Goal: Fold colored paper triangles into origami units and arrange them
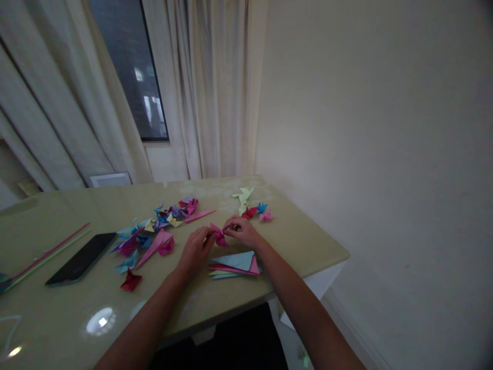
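Observation:
A small magenta folded-paper piece is held between my two hands above the table. On its left side, my left hand pinches it with closed fingers. My right hand grips its right side, fingers curled together. The exact folds are partly covered by my fingertips. Just below my hands lies a stack of folded paper pieces in light blue, pink and pale green. Beyond my right hand sit a few finished-looking paper birds, among them a pale green one, a red one and a pink one.
A pile of colourful folded paper spreads to the left of my hands, with a dark red piece at its near end. A black phone or tablet and thin pink and green sticks lie farther left. The table's right edge faces a wall.

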Demonstrator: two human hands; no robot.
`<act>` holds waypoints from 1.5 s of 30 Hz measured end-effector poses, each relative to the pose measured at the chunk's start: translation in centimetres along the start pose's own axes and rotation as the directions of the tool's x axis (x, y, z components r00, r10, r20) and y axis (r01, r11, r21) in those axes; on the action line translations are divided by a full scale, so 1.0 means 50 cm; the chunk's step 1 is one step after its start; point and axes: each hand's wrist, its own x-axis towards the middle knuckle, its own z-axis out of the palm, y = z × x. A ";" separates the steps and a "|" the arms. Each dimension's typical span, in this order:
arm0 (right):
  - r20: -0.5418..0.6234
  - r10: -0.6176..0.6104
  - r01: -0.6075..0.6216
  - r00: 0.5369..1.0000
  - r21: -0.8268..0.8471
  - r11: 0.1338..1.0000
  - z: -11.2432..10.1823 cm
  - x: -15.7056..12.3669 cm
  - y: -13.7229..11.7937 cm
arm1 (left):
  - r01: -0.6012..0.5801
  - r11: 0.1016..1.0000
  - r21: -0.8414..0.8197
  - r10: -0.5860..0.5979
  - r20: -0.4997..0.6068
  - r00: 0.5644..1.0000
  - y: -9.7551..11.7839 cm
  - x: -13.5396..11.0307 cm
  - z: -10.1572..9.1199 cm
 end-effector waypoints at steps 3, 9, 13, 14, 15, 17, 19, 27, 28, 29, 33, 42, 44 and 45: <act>0.002 -0.015 0.015 1.000 -0.016 1.000 -0.001 -0.003 -0.004 | 0.020 1.000 -0.013 -0.020 0.005 1.000 -0.001 -0.002 0.002; -0.145 0.075 -0.084 0.987 -0.058 0.995 -0.003 0.002 0.016 | 0.137 0.990 -0.018 -0.136 0.017 0.991 -0.010 -0.004 0.000; -0.559 0.061 -0.160 0.827 -0.130 0.978 -0.065 0.006 0.039 | 0.189 0.978 0.090 -0.189 -0.013 0.982 -0.034 -0.003 -0.008; -0.679 0.058 -0.225 0.731 -0.160 0.961 -0.090 0.003 0.045 | 0.200 0.971 0.128 -0.199 -0.020 0.980 -0.042 -0.003 -0.010; -0.781 0.059 -0.311 0.622 -0.178 0.934 -0.117 -0.003 0.052 | 0.210 0.964 0.166 -0.209 -0.020 0.978 -0.051 -0.004 -0.012; -0.897 0.083 -0.516 0.434 -0.172 0.839 -0.169 -0.022 0.066 | 0.222 0.947 0.233 -0.230 0.005 0.973 -0.068 -0.007 -0.014; -0.926 0.110 -0.614 0.360 -0.147 0.775 -0.205 -0.041 0.082 | 0.233 0.932 0.276 -0.253 0.039 0.967 -0.082 -0.012 -0.013; -0.859 0.195 -0.650 0.473 -0.191 0.736 -0.203 -0.051 0.128 | 0.254 0.949 0.185 -0.264 0.031 0.964 -0.107 -0.018 -0.006; -0.857 0.192 -0.647 0.479 -0.197 0.736 -0.202 -0.050 0.128 | 0.270 0.947 0.175 -0.279 0.029 0.960 -0.108 -0.018 -0.007; -0.856 0.188 -0.645 0.482 -0.201 0.737 -0.202 -0.049 0.128 | 0.283 0.944 0.168 -0.291 0.030 0.956 -0.110 -0.017 -0.007; -0.850 0.197 -0.644 0.488 -0.198 0.739 -0.208 -0.052 0.129 | 0.303 0.944 0.128 -0.311 0.048 0.949 -0.112 -0.015 -0.009; -0.851 0.267 -0.647 0.452 -0.107 0.755 -0.218 -0.044 0.145 | 0.271 0.956 0.111 -0.280 0.077 0.957 -0.114 -0.018 -0.006; -0.863 0.238 -0.623 0.445 -0.108 0.775 -0.224 -0.040 0.141 | 0.276 0.955 0.112 -0.285 0.078 0.955 -0.117 -0.018 -0.006; -0.875 0.218 -0.616 0.433 -0.111 0.780 -0.227 -0.040 0.139 | 0.281 0.953 0.115 -0.290 0.074 0.954 -0.118 -0.018 -0.007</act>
